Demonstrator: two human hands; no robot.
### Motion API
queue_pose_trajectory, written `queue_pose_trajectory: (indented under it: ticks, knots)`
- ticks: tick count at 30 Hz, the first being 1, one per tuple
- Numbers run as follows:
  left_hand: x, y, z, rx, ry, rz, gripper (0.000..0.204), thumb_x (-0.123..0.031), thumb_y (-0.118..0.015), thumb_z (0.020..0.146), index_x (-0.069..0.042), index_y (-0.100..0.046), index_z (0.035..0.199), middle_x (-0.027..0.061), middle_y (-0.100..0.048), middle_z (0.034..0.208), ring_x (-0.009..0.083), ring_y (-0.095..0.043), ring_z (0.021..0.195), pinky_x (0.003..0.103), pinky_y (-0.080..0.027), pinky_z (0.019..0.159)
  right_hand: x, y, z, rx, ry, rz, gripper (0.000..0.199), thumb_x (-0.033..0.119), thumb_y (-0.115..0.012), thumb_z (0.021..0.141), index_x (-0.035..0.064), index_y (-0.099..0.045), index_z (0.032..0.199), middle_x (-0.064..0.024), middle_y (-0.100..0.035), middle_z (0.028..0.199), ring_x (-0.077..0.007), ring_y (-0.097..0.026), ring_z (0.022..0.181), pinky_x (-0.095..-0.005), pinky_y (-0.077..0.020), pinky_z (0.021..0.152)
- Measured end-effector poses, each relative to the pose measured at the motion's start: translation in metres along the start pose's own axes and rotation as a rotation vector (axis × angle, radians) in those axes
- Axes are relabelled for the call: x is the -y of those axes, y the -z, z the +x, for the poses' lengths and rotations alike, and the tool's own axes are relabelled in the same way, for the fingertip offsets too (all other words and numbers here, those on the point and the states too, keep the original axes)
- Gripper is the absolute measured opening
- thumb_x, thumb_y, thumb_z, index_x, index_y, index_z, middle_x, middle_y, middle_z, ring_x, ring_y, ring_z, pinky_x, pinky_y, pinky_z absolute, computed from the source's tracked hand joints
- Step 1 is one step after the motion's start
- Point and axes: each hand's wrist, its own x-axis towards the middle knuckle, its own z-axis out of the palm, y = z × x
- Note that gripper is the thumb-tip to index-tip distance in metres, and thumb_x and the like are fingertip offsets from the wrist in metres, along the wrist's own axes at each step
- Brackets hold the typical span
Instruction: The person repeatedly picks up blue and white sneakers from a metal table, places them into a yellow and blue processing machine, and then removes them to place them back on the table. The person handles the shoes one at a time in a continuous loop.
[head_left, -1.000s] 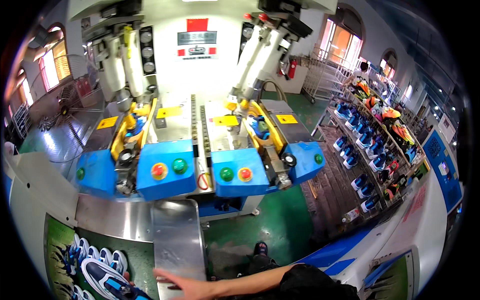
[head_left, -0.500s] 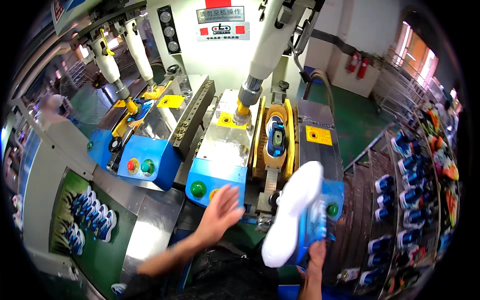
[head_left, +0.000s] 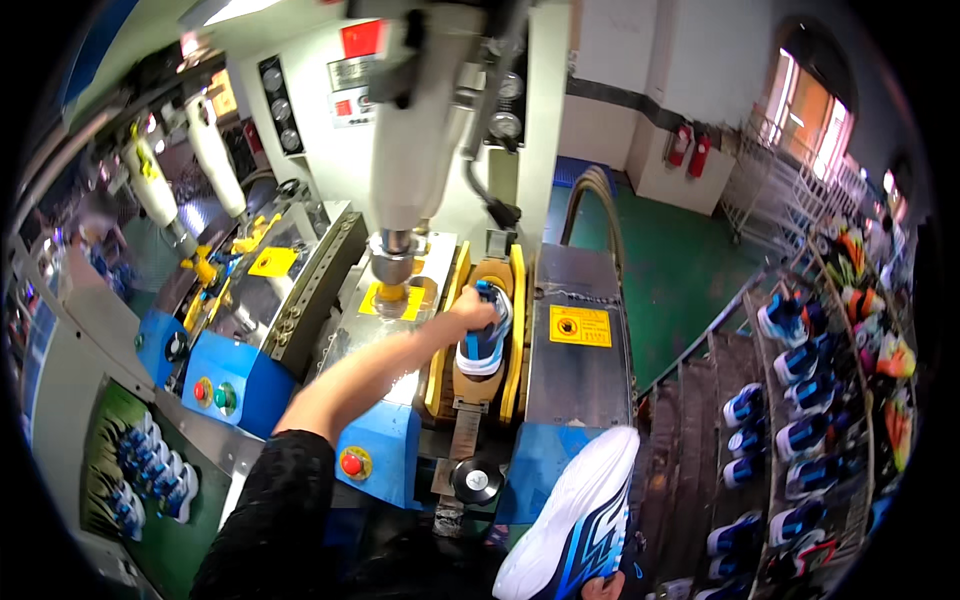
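Sneaker (head_left: 578, 515) tilts, held in the right hand (head_left: 603, 587), white sole facing left. The left hand (head_left: 477, 310) touches a second shoe (head_left: 482, 355) between yellow side walls (head_left: 517, 320) — whether it grips, I cannot tell.

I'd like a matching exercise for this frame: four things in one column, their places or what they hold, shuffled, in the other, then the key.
Things:
1. Left hand
2. Right hand
3. Fire extinguishers
4. Red buttons

Places or holds:
A. Against the wall
B. On blue housings
C. Holding the raised shoe, its white sole showing
D. At the seated shoe between yellow side plates

Pairs: 1-D, 2-C, 3-A, 4-B
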Motion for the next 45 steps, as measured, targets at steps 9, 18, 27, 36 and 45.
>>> queue_pose_trajectory:
  ticks: [9,18,27,36,45]
  knots:
    - [0.111,0.133,-0.327,0.006,-0.109,-0.844,0.079,-0.033,-0.078,0.073,0.001,-0.045,0.137,0.0101,-0.057,0.126,0.0187,-0.056,0.109,0.035,-0.043,0.098,0.068,-0.221,0.193,0.261,-0.684,0.024,0.036,0.028,-0.064,0.091,0.0049,-0.058,0.117,-0.0054,-0.068,0.101,-0.0219,-0.067,0.083,-0.0399,-0.0568,0.075]
    - [0.264,0.064,-0.517,-0.901,0.632,-1.12,0.046,-0.023,-0.046,0.1,0.006,-0.045,0.136,0.0148,-0.046,0.14,0.0233,-0.044,0.127,0.036,-0.033,0.109,-0.057,-0.314,0.403,0.248,0.1,-1.049,0.061,0.03,-0.071,0.08,-0.0088,-0.051,0.123,-0.0268,-0.061,0.118,-0.0366,-0.062,0.108,-0.0397,-0.0495,0.089]
    - [0.283,0.05,-0.457,-0.871,0.671,-1.196,0.047,-0.02,-0.052,0.095,0.005,-0.045,0.134,0.0145,-0.053,0.13,0.025,-0.052,0.117,0.038,-0.041,0.102,-0.079,-0.318,0.327,0.155,0.453,-1.187,0.07,0.021,-0.066,0.084,-0.0081,-0.032,0.138,-0.0294,-0.041,0.134,-0.0433,-0.044,0.123,-0.0438,-0.0392,0.103]
    - [0.363,0.101,-0.447,-0.402,0.547,-1.262,0.048,-0.02,-0.059,0.09,0.003,-0.047,0.13,0.0154,-0.06,0.119,0.0281,-0.062,0.107,0.042,-0.049,0.095,-0.015,-0.327,0.266,0.161,0.53,-1.417,0.061,0.011,-0.061,0.084,-0.0096,-0.034,0.135,-0.0292,-0.047,0.129,-0.0432,-0.052,0.114,-0.0458,-0.0456,0.095]
    - [0.319,0.137,-0.455,-0.432,0.592,-0.978,0.043,-0.028,-0.053,0.096,0.001,-0.055,0.128,0.0104,-0.063,0.115,0.0208,-0.059,0.106,0.035,-0.048,0.092,-0.121,-0.455,0.077,0.901,0.882,-1.36,0.052,0.03,-0.056,0.09,-0.0007,-0.048,0.132,-0.0246,-0.042,0.141,-0.0373,-0.037,0.134,-0.0593,-0.0224,0.111]
